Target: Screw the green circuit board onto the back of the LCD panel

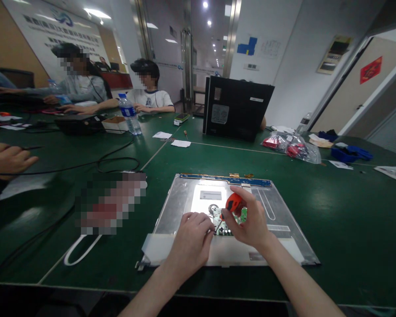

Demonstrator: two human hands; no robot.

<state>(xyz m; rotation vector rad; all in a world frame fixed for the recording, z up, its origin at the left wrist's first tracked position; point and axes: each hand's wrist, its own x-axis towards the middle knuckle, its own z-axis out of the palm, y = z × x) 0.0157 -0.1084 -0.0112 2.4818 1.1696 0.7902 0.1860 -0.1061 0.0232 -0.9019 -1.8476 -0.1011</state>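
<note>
A flat display panel lies metal back up on the table in front of me, with a blue circuit strip along its far edge. At its middle is a small green and white circuit board, partly covered by my hands. My right hand is closed around the orange and black handle of a screwdriver, tilted with its shaft pointing down to the board. Beside the tip, my left hand rests at the board's left side with fingers curled together; what they pinch, if anything, is hidden.
A blurred-out phone-like item with a white loop lies left. Another person's hand reaches in there. Black cables cross the table. Farther back are a water bottle, a black computer case and plastic bags.
</note>
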